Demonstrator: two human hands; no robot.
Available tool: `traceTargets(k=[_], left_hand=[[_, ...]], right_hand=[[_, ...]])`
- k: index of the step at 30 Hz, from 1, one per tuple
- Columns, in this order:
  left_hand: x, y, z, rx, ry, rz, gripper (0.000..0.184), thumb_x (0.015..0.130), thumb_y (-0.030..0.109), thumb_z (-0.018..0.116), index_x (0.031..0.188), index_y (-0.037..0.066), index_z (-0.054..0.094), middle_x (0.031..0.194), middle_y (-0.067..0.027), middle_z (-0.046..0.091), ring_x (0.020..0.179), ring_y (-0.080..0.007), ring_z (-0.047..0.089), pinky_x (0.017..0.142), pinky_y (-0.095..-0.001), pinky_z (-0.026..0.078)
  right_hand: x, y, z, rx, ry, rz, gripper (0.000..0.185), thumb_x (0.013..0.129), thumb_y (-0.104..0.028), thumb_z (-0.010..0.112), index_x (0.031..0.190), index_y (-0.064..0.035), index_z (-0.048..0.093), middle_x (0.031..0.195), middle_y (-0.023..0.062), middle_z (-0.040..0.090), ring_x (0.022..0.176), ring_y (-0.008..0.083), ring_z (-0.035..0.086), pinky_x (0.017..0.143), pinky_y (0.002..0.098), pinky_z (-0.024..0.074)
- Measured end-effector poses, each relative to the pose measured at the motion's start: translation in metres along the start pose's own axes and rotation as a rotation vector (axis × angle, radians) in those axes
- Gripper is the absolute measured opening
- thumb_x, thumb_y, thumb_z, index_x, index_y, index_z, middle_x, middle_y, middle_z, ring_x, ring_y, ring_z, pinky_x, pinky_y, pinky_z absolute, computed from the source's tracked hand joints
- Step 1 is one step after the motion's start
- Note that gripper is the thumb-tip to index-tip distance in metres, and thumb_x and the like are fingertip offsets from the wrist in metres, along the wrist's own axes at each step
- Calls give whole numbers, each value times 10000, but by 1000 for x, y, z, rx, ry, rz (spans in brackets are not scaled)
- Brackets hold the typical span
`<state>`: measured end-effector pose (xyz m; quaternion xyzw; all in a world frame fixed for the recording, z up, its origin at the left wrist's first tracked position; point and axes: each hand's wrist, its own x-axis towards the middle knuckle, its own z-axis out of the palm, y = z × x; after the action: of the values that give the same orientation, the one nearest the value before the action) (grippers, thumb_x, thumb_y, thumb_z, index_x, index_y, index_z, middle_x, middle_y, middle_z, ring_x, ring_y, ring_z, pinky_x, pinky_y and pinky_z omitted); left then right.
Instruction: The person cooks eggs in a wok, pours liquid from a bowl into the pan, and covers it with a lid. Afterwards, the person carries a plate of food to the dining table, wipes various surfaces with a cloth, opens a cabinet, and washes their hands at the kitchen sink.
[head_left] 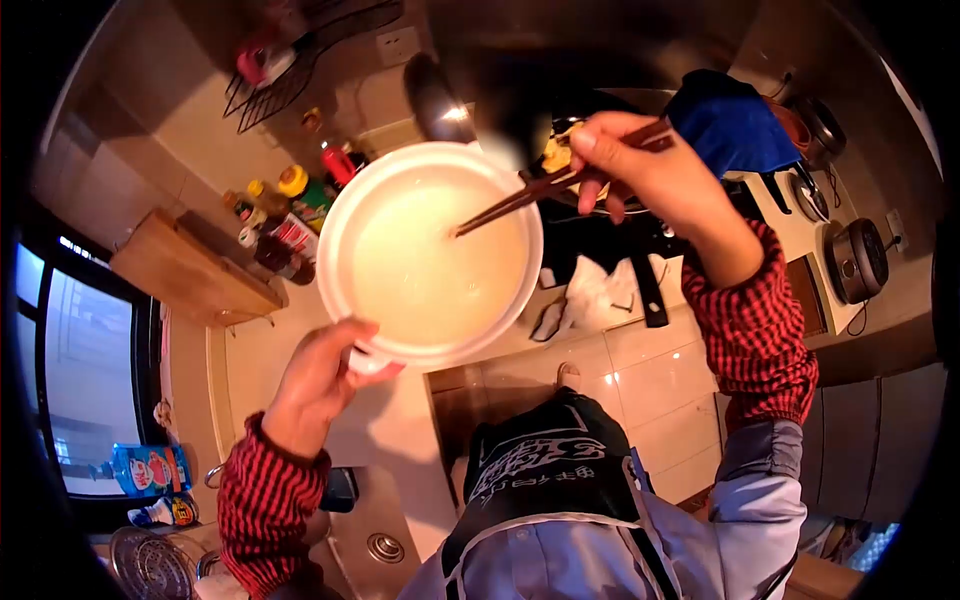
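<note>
My left hand (325,375) grips a white bowl (333,290) by the small handle at its near rim, thumb on top. The bowl's inside looks pale and creamy, with a few small specks; whether this is a cloudy liquid or the bare bottom is hard to tell. A pair of dark brown chopsticks (520,200) is held in my right hand (640,165), fingers closed around them. Their tips point down into the bowl near its middle. Behind my right hand, yellow food (560,150) shows in a pan on the stove, mostly hidden.
Sauce bottles (285,240) stand left of the bowl, beside a wooden board (190,265). A crumpled white cloth (598,290) lies near a black pan handle (652,295). At the right are a blue cloth (735,125) and a dark pot (858,260). The sink (365,500) is lower left.
</note>
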<state>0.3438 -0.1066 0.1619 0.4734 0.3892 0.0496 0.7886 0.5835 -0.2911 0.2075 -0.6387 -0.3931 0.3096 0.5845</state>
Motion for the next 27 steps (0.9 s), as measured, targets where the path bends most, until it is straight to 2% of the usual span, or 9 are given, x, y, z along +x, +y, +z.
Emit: traceTargets(k=[5, 6, 11, 14, 18, 20, 22, 26, 27], left_hand=[[73, 19, 88, 20, -119, 8, 269, 751, 92, 494, 991, -21, 448, 976, -113, 516, 834, -195, 548, 655, -308, 522], [87, 20, 102, -11, -149, 16, 285, 737, 94, 513, 984, -27, 441, 958, -132, 526, 820, -230, 562, 612, -320, 535], [155, 24, 165, 74, -53, 57, 279, 722, 80, 523, 971, -25, 452, 934, -137, 524, 805, -236, 560, 636, -329, 531], [184, 25, 175, 110, -83, 34, 277, 713, 63, 520, 967, -22, 452, 983, -138, 483, 850, -230, 531, 654, -332, 527], [199, 33, 189, 126, 16, -27, 283, 723, 65, 508, 988, -4, 438, 1062, -125, 380, 936, -235, 458, 691, -343, 510], [205, 33, 190, 144, 83, -22, 284, 731, 64, 501, 1002, 10, 435, 1058, -120, 391, 930, -252, 464, 727, -372, 489], [218, 32, 184, 150, 105, -20, 308, 715, 50, 507, 1001, -22, 418, 953, -117, 423, 841, -267, 502, 657, -350, 520], [226, 36, 185, 179, 147, -40, 320, 705, 36, 520, 1000, -30, 417, 948, -113, 421, 830, -270, 501, 653, -358, 519], [225, 39, 189, 188, 192, -63, 288, 718, 46, 513, 989, -11, 434, 995, -109, 415, 872, -265, 478, 694, -374, 498]], right_hand=[[-3, -3, -88, -92, 157, -70, 242, 803, -255, 504, 770, -17, 530, 686, 48, 551, 585, 110, 581, 431, 186, 428], [-4, -1, -103, -102, 181, -94, 247, 803, -256, 503, 778, -12, 530, 693, 53, 551, 587, 117, 583, 441, 189, 439], [-1, 1, -174, -84, 252, -117, 260, 800, -260, 506, 793, -1, 532, 693, 63, 548, 570, 132, 582, 448, 200, 452], [1, 12, -205, -73, 326, -135, 267, 797, -259, 510, 779, 6, 533, 677, 58, 548, 553, 141, 580, 441, 206, 450], [14, 42, -237, -33, 393, -118, 256, 798, -245, 512, 757, 7, 532, 657, 52, 546, 540, 147, 576, 435, 212, 444], [21, 62, -242, -25, 382, -75, 243, 796, -238, 516, 756, 1, 532, 656, 52, 547, 540, 146, 574, 433, 217, 442], [28, 83, -241, 16, 361, -28, 225, 796, -231, 519, 744, -13, 532, 633, 43, 545, 532, 137, 566, 432, 224, 445], [43, 118, -226, -10, 319, 33, 174, 789, -188, 532, 731, -24, 540, 630, 21, 547, 544, 101, 563, 441, 218, 465], [49, 121, -222, -8, 306, 47, 179, 789, -186, 532, 728, -18, 540, 631, 24, 548, 540, 99, 563, 442, 218, 467]])
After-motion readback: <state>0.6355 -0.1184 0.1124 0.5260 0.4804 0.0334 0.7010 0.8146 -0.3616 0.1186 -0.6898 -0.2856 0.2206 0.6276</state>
